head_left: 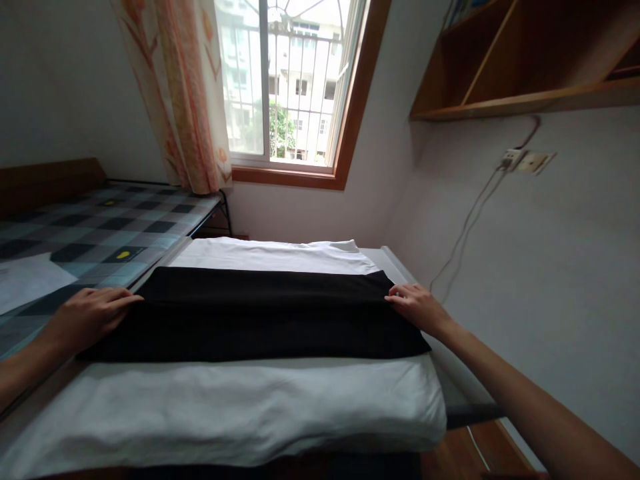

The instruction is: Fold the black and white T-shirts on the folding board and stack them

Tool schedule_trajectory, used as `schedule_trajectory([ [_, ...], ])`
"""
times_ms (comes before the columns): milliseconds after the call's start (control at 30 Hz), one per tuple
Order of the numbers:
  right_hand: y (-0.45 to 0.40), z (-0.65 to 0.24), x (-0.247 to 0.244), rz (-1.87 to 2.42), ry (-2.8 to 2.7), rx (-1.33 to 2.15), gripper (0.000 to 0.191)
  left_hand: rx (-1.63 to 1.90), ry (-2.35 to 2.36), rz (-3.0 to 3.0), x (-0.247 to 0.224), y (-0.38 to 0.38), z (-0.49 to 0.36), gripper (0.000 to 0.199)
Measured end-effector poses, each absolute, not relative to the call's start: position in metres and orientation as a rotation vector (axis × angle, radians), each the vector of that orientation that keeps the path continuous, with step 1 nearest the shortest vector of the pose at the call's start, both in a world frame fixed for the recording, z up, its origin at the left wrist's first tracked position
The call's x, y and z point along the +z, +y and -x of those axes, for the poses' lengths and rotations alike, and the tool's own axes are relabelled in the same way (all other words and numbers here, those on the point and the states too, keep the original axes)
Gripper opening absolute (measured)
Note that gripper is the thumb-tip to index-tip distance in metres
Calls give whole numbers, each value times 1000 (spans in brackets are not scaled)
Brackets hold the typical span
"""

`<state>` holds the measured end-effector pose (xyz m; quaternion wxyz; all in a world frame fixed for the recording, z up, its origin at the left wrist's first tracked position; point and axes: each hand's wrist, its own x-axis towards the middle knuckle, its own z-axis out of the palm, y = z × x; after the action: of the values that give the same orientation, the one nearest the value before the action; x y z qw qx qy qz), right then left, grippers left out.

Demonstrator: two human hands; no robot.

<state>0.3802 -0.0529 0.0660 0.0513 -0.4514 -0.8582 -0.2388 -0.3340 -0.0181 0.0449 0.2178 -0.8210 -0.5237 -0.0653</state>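
Note:
A black cloth (260, 320) lies spread from side to side over white fabric on a table. My left hand (100, 313) pinches its left edge between thumb and fingers. At the opposite edge, my right hand (413, 303) grips the cloth near its upper right corner. A white cloth (270, 255) shows beyond the black one. Nearer to me, thick white fabric (240, 407) bulges along the front. A faint crease runs across the black cloth between both hands.
At left stands a bed with a checkered cover (145, 223) and a white sheet of paper (30, 280) on it. A curtain (185, 93) hangs beside the window. Wooden shelves (525, 100) and a socket with cables (530, 161) are on the right wall.

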Motion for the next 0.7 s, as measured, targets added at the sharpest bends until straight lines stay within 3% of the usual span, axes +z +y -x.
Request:
schedule_trajectory([
  [200, -56, -378, 62, 1503, -2500, -677, 19, -119, -1565, 2309, 43, -22, 324, 39],
  [433, -52, -380, 59, 1591, -2302, -48, 25, -92, -1688, 2362, 49, -20, 318, 38],
  [700, 14, -391, 58, 1797, -1678, 440, 42, -520, -1548, 2476, 61, 5, 233, 46],
])
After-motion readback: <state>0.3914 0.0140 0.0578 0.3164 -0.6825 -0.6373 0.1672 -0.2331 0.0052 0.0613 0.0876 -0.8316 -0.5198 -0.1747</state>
